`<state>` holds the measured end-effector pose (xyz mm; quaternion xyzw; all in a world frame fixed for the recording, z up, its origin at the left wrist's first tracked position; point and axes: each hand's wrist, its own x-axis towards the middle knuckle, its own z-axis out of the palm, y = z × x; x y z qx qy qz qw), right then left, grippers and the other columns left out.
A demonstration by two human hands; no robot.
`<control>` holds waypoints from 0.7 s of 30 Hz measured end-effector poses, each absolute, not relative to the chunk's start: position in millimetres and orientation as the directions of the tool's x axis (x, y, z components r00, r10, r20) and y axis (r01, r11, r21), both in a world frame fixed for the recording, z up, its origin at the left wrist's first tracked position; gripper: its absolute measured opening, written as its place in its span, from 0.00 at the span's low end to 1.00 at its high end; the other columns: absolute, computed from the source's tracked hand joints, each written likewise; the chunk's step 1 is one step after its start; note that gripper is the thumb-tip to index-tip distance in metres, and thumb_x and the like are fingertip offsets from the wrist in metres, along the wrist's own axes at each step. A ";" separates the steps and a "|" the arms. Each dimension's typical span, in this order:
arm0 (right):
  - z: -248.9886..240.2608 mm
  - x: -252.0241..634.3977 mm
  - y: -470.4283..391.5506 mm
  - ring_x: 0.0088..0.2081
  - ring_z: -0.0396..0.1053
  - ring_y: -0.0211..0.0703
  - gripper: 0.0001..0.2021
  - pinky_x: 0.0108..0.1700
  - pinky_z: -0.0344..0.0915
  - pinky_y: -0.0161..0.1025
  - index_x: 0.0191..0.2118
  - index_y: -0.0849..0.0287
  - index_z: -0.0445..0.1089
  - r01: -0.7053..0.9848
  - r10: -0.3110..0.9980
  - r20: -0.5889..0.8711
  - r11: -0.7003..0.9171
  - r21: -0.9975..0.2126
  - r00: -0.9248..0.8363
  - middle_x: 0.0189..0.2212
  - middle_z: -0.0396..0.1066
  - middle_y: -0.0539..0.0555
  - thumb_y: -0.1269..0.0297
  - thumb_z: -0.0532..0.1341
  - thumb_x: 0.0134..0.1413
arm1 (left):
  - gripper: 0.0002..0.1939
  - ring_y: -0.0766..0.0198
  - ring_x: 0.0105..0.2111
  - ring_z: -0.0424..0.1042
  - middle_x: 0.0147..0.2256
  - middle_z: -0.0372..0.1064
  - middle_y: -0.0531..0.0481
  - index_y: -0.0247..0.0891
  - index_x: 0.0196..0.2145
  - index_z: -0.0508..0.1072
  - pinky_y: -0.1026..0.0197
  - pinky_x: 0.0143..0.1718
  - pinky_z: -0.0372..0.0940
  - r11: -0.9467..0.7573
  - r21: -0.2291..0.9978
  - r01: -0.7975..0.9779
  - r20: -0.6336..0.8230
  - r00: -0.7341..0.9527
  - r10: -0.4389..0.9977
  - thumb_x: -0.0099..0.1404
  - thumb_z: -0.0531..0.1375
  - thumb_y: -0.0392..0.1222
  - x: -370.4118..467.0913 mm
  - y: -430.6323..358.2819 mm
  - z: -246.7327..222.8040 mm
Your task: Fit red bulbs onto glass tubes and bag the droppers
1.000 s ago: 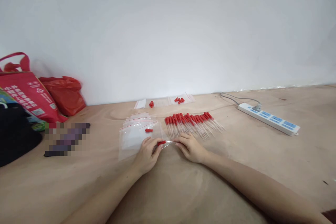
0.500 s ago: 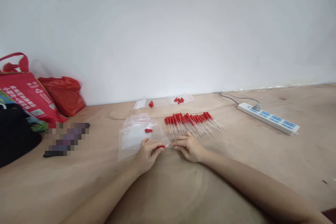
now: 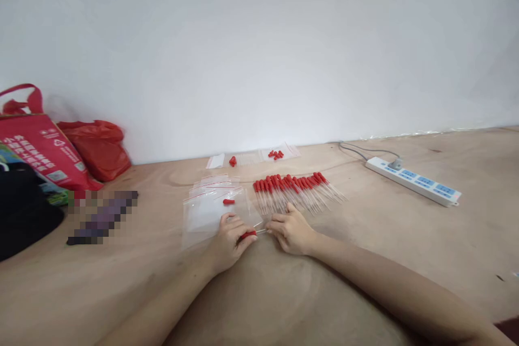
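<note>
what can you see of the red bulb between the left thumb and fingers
The red bulb is small and elongated, and looks like rubber. It is roughly level near the clear bags, pinched and partly hidden by the left hand. Its end facing the right hand appears to meet a thin clear tube held in that hand's fingers; how deep it goes is unclear.

on bench (image 3: 405,227): droppers (image 3: 298,190) just beyond right fingers (image 3: 279,223); zip bags (image 3: 203,221) beyond left fingers (image 3: 237,225), loose bulb (image 3: 229,201) on them; power strip (image 3: 413,180) well right, carrier bags (image 3: 95,151) well left.
</note>
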<state>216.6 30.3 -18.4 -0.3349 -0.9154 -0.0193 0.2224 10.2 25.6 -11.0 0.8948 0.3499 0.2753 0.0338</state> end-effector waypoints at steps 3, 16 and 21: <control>-17.0 213.8 28.2 0.26 0.59 0.34 0.09 0.34 0.42 0.38 0.32 0.60 0.67 0.602 0.611 0.400 0.782 -0.165 -0.683 0.28 0.69 0.51 0.70 0.50 0.53 | 0.08 0.67 0.24 0.65 0.24 0.69 0.54 0.37 0.28 0.68 0.54 0.45 0.48 -0.770 0.238 0.592 0.480 0.617 0.623 0.61 0.52 0.40 10.8 24.0 -11.2; -5.1 204.5 25.8 0.31 0.63 0.37 0.09 0.34 0.46 0.36 0.32 0.59 0.68 0.642 0.689 0.355 0.722 -0.257 -0.632 0.29 0.69 0.51 0.68 0.50 0.55 | 0.08 0.66 0.27 0.66 0.25 0.70 0.55 0.39 0.29 0.68 0.53 0.46 0.47 -0.738 0.251 0.626 0.507 0.565 0.651 0.62 0.51 0.41 10.9 27.5 -7.9; 8.8 213.8 32.4 0.32 0.64 0.40 0.08 0.35 0.51 0.36 0.30 0.59 0.71 0.723 0.755 0.323 0.648 -0.239 -0.570 0.29 0.69 0.54 0.67 0.54 0.51 | 0.12 0.59 0.38 0.67 0.36 0.71 0.50 0.41 0.39 0.67 0.52 0.46 0.47 -0.674 0.194 0.712 0.517 0.510 0.688 0.58 0.56 0.46 -2.6 34.7 -7.1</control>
